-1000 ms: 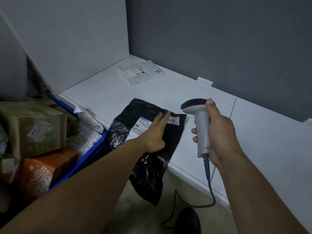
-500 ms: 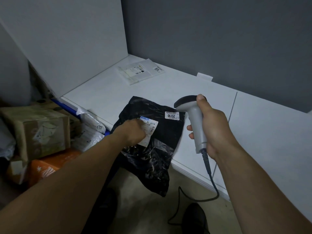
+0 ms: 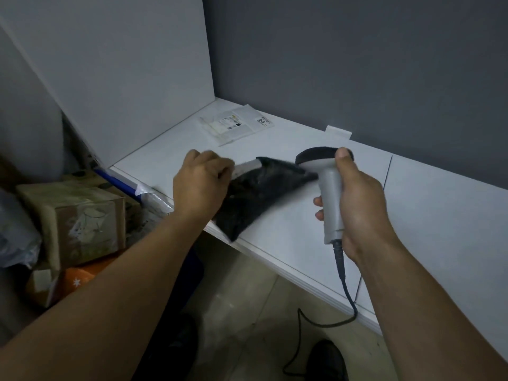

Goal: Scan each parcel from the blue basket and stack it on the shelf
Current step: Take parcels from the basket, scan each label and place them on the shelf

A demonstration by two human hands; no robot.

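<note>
Dim, flat light; blur mid-frame.

Black parcel [image 3: 261,193]; grey scanner [image 3: 330,193]; white shelf [image 3: 302,243]; orange box [image 3: 79,279].

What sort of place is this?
Likely a parcel sorting or mailroom corner: the right hand holds a grey corded barcode scanner, the left hand grips a black plastic mailer bag at a white shelf, and a brown cardboard box sits nearby.
</note>
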